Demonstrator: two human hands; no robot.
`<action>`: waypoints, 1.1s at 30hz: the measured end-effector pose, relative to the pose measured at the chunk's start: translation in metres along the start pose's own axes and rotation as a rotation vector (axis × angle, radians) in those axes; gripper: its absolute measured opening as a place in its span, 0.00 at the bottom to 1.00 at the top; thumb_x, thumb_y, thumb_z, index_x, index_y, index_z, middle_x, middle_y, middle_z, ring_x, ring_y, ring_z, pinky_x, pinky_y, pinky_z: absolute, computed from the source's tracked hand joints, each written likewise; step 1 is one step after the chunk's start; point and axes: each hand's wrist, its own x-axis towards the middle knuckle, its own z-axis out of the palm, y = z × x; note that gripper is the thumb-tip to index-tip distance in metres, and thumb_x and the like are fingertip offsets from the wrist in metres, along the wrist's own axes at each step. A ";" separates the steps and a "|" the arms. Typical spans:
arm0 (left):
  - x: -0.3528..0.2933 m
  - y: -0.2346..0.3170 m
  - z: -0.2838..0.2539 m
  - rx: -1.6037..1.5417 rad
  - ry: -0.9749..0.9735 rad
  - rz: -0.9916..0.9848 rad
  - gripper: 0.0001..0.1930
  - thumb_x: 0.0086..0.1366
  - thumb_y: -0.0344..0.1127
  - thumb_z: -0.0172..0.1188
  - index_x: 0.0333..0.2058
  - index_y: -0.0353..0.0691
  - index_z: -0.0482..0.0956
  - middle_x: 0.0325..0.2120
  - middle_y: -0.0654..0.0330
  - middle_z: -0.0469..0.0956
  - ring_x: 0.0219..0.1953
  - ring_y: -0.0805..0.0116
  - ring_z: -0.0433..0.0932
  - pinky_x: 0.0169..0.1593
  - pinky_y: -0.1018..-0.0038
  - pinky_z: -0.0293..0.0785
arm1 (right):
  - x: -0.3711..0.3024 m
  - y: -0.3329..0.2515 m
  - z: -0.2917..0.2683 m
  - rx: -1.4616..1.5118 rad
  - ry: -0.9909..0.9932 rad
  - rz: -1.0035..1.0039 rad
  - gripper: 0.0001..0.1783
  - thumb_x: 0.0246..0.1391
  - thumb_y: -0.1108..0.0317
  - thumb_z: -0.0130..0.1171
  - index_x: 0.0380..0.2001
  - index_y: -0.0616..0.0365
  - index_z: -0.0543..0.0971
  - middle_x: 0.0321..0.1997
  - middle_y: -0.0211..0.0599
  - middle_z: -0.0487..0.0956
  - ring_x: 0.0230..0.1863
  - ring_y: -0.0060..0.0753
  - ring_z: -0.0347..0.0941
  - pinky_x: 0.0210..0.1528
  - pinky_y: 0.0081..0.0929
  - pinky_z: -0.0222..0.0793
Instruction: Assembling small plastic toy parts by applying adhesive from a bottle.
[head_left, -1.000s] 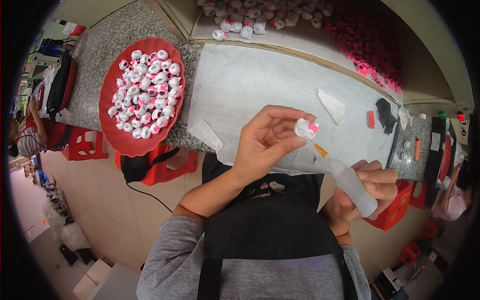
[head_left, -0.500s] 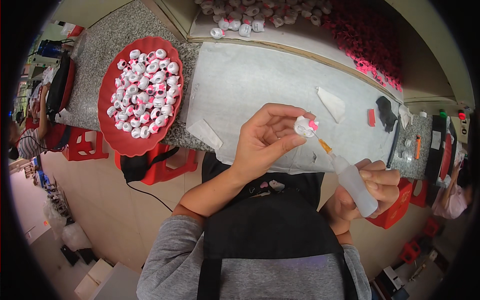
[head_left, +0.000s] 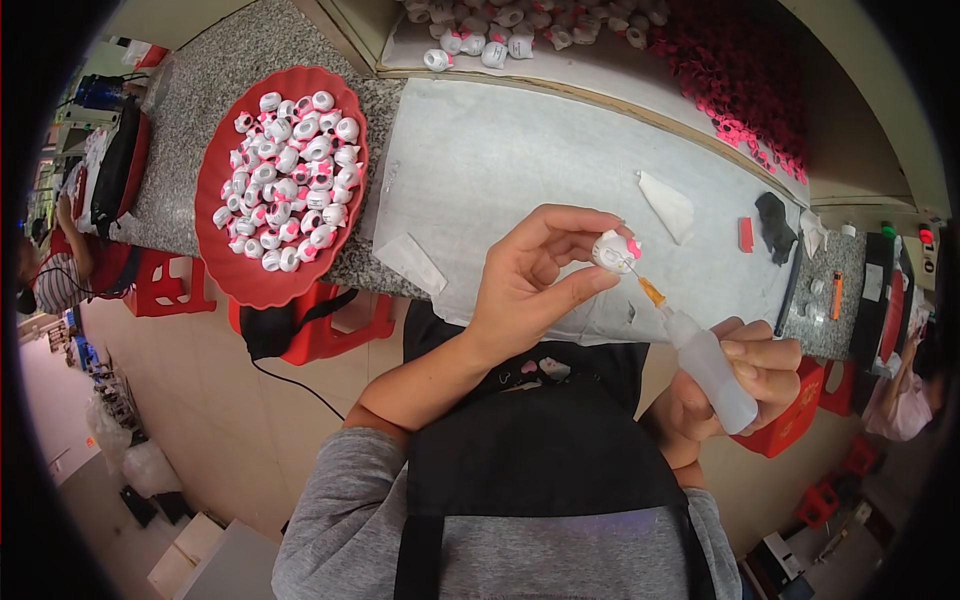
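My left hand [head_left: 535, 280] pinches a small white toy head with a pink bow [head_left: 614, 249] between thumb and fingers, held above the table's near edge. My right hand [head_left: 745, 375] grips a translucent squeeze bottle [head_left: 710, 368] with an orange needle tip [head_left: 650, 290]. The needle tip touches the toy head from the lower right. A red round tray [head_left: 240, 285] heaped with several more white and pink toy heads lies to the left on the speckled stone counter [head_left: 190, 170].
A grey mat [head_left: 500, 170] covers the table ahead, with a folded white paper [head_left: 668, 205], a small red piece [head_left: 746, 234] and a black object [head_left: 774, 226] on it. More white heads [head_left: 500, 30] and pink bows [head_left: 735, 85] fill a far tray. Red stools [head_left: 310, 330] stand below.
The bottle has tilted slightly and its tip stays at the toy head. My left hand has barely shifted.
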 end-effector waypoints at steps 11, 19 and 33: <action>0.000 -0.001 -0.001 0.159 -0.048 0.110 0.16 0.46 0.18 0.52 0.37 0.32 0.64 0.36 0.51 0.66 0.41 0.66 0.66 0.45 0.73 0.62 | 0.000 0.001 0.006 -0.004 0.006 -0.001 0.26 0.27 0.67 0.66 0.30 0.51 0.62 0.30 0.31 0.63 0.20 0.22 0.60 0.20 0.16 0.61; 0.001 -0.004 -0.002 0.322 -0.047 0.194 0.15 0.46 0.17 0.51 0.36 0.32 0.65 0.36 0.52 0.66 0.41 0.66 0.66 0.44 0.73 0.62 | 0.001 0.002 0.008 -0.017 0.062 -0.055 0.19 0.31 0.68 0.61 0.24 0.57 0.62 0.24 0.33 0.60 0.18 0.20 0.56 0.16 0.12 0.53; 0.009 0.011 -0.018 0.084 0.167 0.114 0.17 0.47 0.18 0.51 0.38 0.33 0.63 0.37 0.52 0.67 0.39 0.69 0.67 0.43 0.77 0.62 | 0.036 0.042 -0.015 0.052 0.107 0.356 0.13 0.34 0.81 0.50 0.26 0.60 0.61 0.26 0.38 0.64 0.26 0.26 0.66 0.24 0.18 0.65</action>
